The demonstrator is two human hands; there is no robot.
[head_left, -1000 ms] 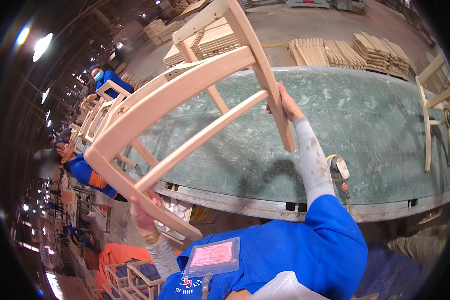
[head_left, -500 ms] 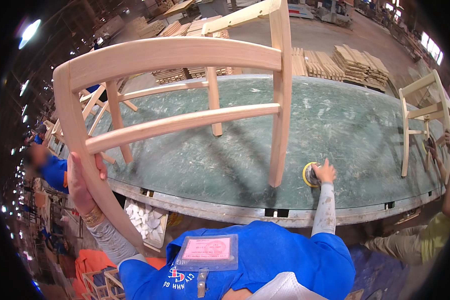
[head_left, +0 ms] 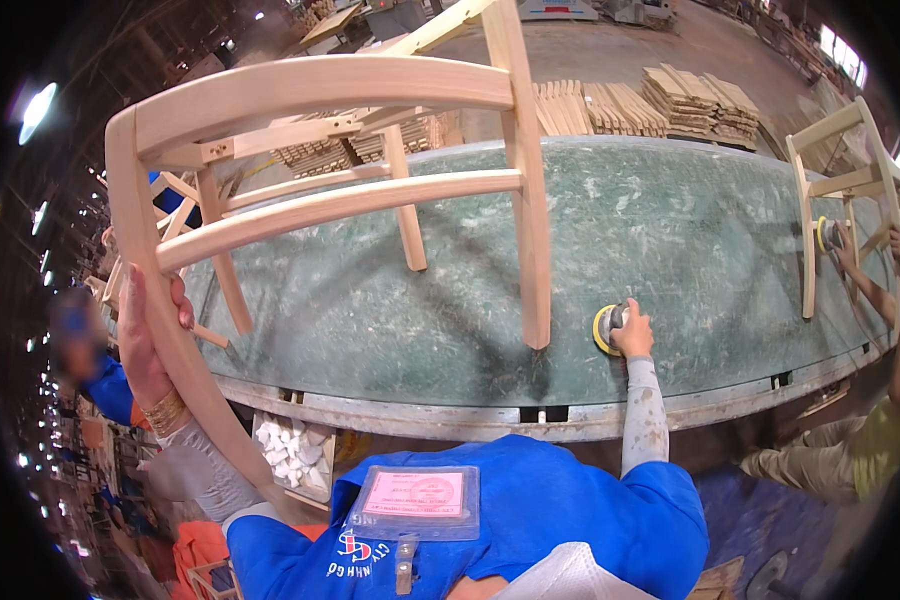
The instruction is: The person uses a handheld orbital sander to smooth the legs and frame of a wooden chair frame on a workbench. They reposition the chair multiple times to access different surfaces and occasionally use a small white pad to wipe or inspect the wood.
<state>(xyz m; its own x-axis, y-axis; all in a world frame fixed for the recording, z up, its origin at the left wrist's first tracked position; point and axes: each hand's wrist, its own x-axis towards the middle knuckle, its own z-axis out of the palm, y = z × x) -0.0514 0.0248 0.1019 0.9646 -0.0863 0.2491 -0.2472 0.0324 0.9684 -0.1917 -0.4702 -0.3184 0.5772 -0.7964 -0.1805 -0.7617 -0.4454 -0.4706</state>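
A pale, unfinished wooden chair frame stands on the green tabletop, its curved back rails toward me. My left hand is closed around the chair's left back post, which reaches down past the table's near edge. Right of the chair's right back post, my right hand grips a round sander. The sander's yellow-edged pad is tilted, facing left toward the post and apart from it. Whether the pad's lower edge touches the table I cannot tell.
At the right end of the table, a co-worker's hand holds another sander against a second chair. A box of white pieces sits below the near edge. Wood stacks lie beyond; another person is at left.
My right hand's fingers, spread before, now wrap around the sander, whose pad is tilted more. The chair appears slightly shifted left and up in view. The co-worker's sander has come up beside their chair.
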